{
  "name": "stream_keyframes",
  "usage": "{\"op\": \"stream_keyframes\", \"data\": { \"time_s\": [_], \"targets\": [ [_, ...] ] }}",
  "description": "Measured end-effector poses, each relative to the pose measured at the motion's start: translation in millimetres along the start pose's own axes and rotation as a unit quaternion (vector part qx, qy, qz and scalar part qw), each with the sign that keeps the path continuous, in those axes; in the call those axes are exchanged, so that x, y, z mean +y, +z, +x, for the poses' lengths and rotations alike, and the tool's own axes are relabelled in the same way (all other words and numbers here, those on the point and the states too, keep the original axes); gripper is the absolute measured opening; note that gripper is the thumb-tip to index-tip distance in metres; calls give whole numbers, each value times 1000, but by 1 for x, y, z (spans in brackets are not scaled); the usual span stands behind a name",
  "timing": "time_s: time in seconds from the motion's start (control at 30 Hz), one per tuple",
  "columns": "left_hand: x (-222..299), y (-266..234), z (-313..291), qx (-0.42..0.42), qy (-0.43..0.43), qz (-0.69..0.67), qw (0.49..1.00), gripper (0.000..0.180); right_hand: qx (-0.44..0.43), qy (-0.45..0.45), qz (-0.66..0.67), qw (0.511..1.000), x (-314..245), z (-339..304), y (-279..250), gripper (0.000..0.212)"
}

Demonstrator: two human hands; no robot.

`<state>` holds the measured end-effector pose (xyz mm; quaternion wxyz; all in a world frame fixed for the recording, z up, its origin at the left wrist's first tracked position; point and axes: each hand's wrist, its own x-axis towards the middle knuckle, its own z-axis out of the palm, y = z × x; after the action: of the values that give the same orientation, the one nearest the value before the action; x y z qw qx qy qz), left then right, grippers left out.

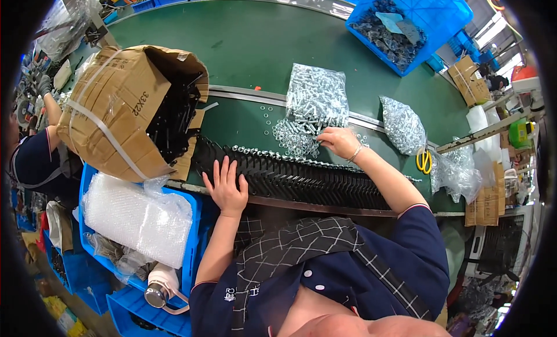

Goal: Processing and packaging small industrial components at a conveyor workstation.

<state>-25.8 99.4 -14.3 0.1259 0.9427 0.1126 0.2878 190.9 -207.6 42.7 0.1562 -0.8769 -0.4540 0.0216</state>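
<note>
My left hand point(226, 189) lies with its fingers stretched out on the left part of a long row of flat black parts point(301, 183) along the table's near edge. Small silvery pieces point(261, 153) line the far side of that row. My right hand point(341, 143) has its fingers pinched at the edge of a pile of metal washers point(297, 141); whatever is between the fingertips is too small to make out. Just beyond the pile lies a clear plastic bag of silvery bolts point(317, 90), some spilling toward the washers. A few loose washers point(267, 121) are scattered left of it.
A tipped cardboard box point(116, 105) of black parts stands at left. To the right are a clear bag of small metal parts point(402, 127) and yellow-handled scissors point(424, 160). A blue bin point(438, 15) sits far right. A co-worker's arm point(52, 113) shows far left.
</note>
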Motion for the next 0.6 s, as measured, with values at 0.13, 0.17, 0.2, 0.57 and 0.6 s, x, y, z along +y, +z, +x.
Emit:
{"op": "stream_keyframes", "data": {
  "time_s": [0.13, 0.17, 0.2, 0.57, 0.6],
  "targets": [
    [0, 1, 2, 8, 1, 8, 1000, 40, 9, -85, -42, 995, 3, 10, 3, 7],
    [2, -1, -1, 2, 1, 3, 1000, 40, -46, -87, -106, 989, 5, 8, 4, 8],
    [4, -3, -5, -3, 2, -1, 1000, 40, -100, -88, -171, 976, 6, 5, 4, 10],
    [2, -5, -1, 6, -9, -16, 1000, 42, -61, 57, -126, 989, -27, 50, -12, 14],
    [2, -7, -1, 8, -4, -19, 1000, 42, -3, 39, -65, 997, -46, 63, -21, 13]
  ]
}}
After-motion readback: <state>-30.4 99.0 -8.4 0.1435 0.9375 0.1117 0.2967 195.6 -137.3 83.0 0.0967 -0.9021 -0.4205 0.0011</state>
